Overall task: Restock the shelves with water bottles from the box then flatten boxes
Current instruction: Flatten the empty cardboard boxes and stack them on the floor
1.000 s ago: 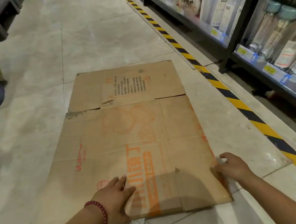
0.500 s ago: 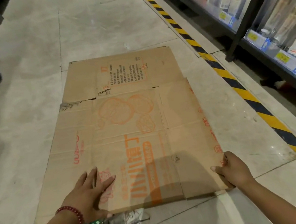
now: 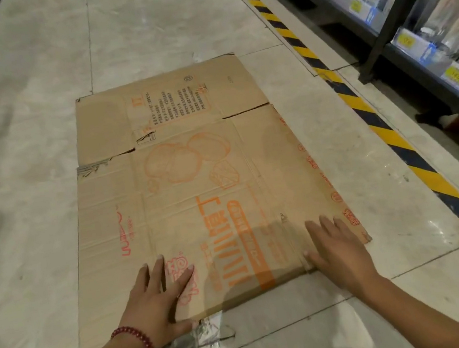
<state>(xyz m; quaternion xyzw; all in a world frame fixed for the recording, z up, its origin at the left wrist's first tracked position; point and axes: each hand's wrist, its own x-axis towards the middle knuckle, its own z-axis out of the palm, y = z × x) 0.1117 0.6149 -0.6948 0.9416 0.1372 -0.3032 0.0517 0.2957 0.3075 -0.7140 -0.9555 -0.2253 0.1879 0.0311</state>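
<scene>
1. Head view, the box: I see the flattened cardboard box (image 3: 194,185) lying flat on the floor (image 3: 33,203), its long axis running straight away from me, with the shelves (image 3: 410,36) off to the right beyond the striped floor tape (image 3: 389,132).
2. Head view, the hands: my left hand (image 3: 158,300) rests palm-down on the near left part, fingers straight and spread, gripping nothing. My right hand (image 3: 338,250) lies flat on the near right corner, fingers likewise extended.
3. Head view, the relation that matters: both hands sit at the near edge, so the whole sheet stretches forward from them; I judge the right hand nearer the side edge.
4. Crumpled plastic wrap (image 3: 188,346) lies under the left wrist.
</scene>
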